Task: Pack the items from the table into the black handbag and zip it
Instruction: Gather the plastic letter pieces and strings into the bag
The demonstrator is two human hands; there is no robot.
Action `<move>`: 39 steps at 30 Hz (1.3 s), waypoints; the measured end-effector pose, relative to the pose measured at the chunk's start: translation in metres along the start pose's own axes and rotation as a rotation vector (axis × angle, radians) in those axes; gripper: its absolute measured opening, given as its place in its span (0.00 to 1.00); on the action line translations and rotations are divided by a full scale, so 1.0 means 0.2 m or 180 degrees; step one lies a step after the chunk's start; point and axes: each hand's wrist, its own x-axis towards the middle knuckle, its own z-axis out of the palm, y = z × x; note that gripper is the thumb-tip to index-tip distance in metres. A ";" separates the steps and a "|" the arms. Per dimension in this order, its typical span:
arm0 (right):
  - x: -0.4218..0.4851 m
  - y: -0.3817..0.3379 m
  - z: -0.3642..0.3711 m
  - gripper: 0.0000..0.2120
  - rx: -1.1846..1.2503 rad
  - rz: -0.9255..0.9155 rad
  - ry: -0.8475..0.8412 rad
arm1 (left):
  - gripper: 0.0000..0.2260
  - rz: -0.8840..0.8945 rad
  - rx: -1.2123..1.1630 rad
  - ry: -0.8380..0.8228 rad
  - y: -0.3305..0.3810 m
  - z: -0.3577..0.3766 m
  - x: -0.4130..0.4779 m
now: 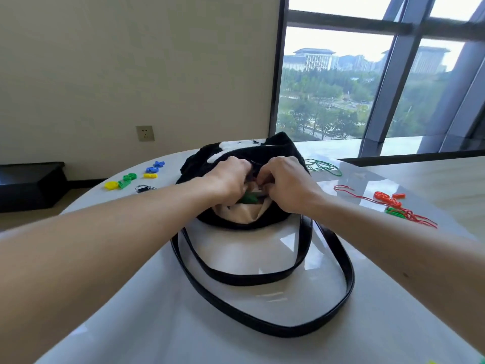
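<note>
The black fluffy handbag [275, 145] with white patches lies in the middle of the round white table [236, 345]. Its mouth gapes toward me and shows a cream lining [244, 212] with something green [248, 198] inside. My left hand [231, 177] and my right hand [286, 179] meet at the bag's top opening, fingers pinched on the zipper edge; a short run of zipper teeth [256, 162] shows between them. The two black straps [262, 279] loop across the table toward me.
Left of the bag lie blue [155, 166], yellow [150, 176] and green [127, 179] plastic pieces, a yellow disc [111, 185] and a metal clip [143, 188]. A green string [324, 168] lies behind right. Red string, orange and green pieces [391, 203] lie at the right.
</note>
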 end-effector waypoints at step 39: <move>-0.86 0.43 -0.82 0.09 0.0737 0.1998 -0.1179 | 0.17 0.1952 -0.0298 -0.2124 1.10 -0.05 -0.82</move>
